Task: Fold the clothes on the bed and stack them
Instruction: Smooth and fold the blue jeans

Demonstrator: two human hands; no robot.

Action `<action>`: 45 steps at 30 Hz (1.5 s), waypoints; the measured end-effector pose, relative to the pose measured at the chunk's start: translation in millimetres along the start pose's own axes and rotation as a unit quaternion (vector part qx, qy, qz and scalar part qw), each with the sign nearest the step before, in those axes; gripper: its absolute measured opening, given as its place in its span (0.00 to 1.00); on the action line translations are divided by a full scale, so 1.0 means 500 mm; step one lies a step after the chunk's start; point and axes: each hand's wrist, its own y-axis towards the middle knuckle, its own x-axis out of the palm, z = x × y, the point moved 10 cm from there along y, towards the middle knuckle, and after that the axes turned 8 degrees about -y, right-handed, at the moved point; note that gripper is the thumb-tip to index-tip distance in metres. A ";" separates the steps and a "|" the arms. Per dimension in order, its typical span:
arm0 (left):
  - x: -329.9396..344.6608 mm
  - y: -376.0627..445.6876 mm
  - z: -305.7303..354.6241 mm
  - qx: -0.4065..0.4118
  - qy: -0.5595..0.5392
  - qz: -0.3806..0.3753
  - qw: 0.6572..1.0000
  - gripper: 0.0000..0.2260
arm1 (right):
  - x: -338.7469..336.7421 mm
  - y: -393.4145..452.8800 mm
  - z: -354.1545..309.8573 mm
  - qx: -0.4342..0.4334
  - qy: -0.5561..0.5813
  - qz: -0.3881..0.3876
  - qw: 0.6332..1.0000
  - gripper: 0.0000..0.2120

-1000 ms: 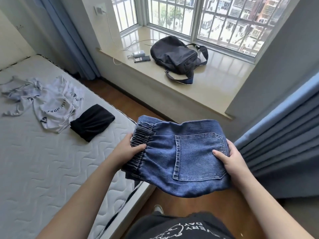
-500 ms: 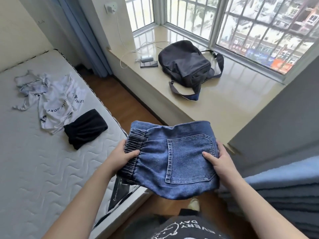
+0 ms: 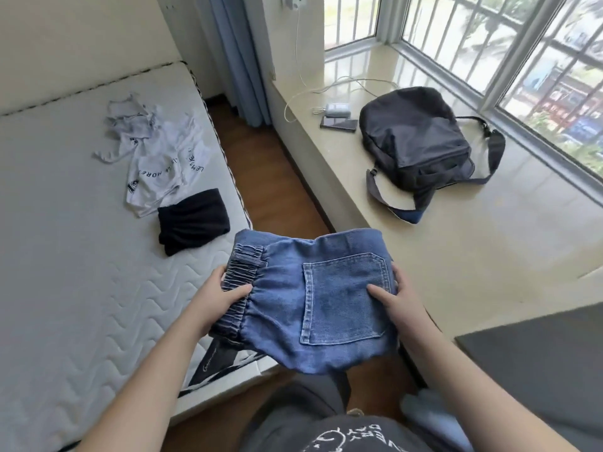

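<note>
Folded denim garment (image 3: 326, 298), back pocket facing up: being held in the air just off the near corner of the bed (image 3: 65, 288), above the wooden floor. Left hand (image 3: 217, 296): gripping the elastic waistband edge, thumb lying on top, fingers curling underneath. Right hand (image 3: 396, 298): clamping the opposite edge, thumb pressing on the pocket. Folded black garment (image 3: 192, 221): lying on the bed, beyond the denim. Crumpled white printed clothes (image 3: 156, 158): lying on the bed, just beyond the black garment. Dark shoulder bag (image 3: 417, 141): sitting on the window ledge (image 3: 489, 249), across the floor from the bed.
</note>
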 end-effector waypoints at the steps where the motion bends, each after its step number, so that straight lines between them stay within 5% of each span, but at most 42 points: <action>1: -0.007 0.014 -0.002 -0.002 -0.004 0.006 1.000 0.17 | 0.009 0.020 -0.002 0.000 -0.006 -0.007 1.000 0.30; 26: -0.301 0.306 -0.064 -0.090 -0.024 0.173 0.980 0.25 | 0.404 0.517 -0.163 0.050 -0.152 -0.202 0.966 0.23; 37: -0.346 0.360 -0.125 -0.204 -0.027 0.275 0.939 0.22 | 0.589 0.718 -0.130 0.088 -0.225 -0.344 0.907 0.23; 45: -0.367 0.387 -0.176 -0.267 -0.004 0.302 0.915 0.24 | 0.676 0.780 -0.043 0.142 -0.262 -0.378 0.877 0.19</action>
